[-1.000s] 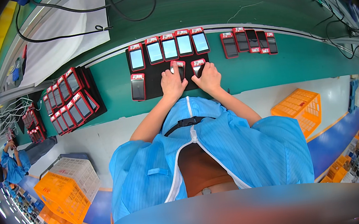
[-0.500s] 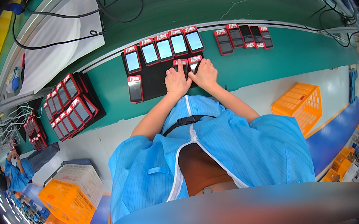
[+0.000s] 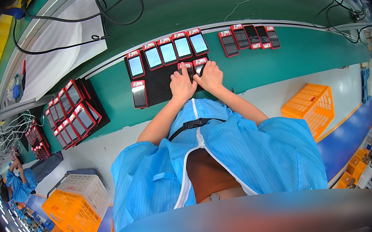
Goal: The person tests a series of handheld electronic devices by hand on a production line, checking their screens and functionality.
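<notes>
Two red-edged handheld devices with dark screens lie side by side on a black mat (image 3: 159, 87). Over the left-hand device (image 3: 189, 72) rests my left hand (image 3: 183, 85), its index finger stretched along the top and the other fingers slightly bent. The right-hand device (image 3: 199, 65) sits between the thumb and fingers of my right hand (image 3: 211, 76); its lower part is hidden. Behind them, a row of similar devices with lit screens (image 3: 168, 53) lines the mat's far edge. Another device (image 3: 139, 94), mostly dark, lies at the mat's near left.
More dark-screened devices (image 3: 253, 38) stand in a row at the right of the green bench (image 3: 272, 66). Others fill black trays (image 3: 97, 103) at the left. Orange crates (image 3: 308, 104) are on the floor, and black cables (image 3: 122, 18) hang over the far left. Another person (image 3: 20, 183) works far left.
The view has shifted slightly. Both hands stay at the same two devices, with little visible finger movement.
</notes>
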`<state>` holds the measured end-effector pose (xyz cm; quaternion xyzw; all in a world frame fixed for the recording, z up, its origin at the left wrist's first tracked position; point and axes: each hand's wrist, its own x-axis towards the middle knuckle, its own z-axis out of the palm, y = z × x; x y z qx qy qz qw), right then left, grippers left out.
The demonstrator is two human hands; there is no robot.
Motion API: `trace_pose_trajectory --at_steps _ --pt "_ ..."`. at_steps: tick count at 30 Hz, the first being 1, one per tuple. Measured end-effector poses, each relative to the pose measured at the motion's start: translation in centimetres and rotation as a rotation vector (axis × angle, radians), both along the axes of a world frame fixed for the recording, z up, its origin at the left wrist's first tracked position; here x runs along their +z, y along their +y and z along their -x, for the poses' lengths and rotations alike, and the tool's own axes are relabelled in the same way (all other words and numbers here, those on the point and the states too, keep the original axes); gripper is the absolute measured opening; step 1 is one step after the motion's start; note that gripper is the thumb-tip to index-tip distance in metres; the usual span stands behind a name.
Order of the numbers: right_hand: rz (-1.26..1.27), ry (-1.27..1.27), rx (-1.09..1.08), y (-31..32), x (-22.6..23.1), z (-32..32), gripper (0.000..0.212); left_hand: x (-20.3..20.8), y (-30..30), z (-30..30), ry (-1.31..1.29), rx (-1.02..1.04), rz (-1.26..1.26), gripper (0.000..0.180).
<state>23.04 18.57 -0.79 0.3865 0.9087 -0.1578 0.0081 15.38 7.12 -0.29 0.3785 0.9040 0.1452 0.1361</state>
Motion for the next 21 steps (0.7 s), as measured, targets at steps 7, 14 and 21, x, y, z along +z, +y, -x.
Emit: trace_pose_trajectory --at_steps 7,14,21 --pt "0.011 -0.002 -0.010 0.18 0.09 0.09 0.065 0.23 0.27 0.11 -0.025 0.004 0.008 0.089" --pt "0.009 0.030 -0.012 0.28 -0.03 0.16 0.064 0.25 0.40 0.24 -0.047 0.011 0.009 0.088" --pt "0.017 0.008 -0.023 0.26 0.18 0.31 0.066 0.38 0.47 0.30 -0.058 0.005 0.011 0.088"
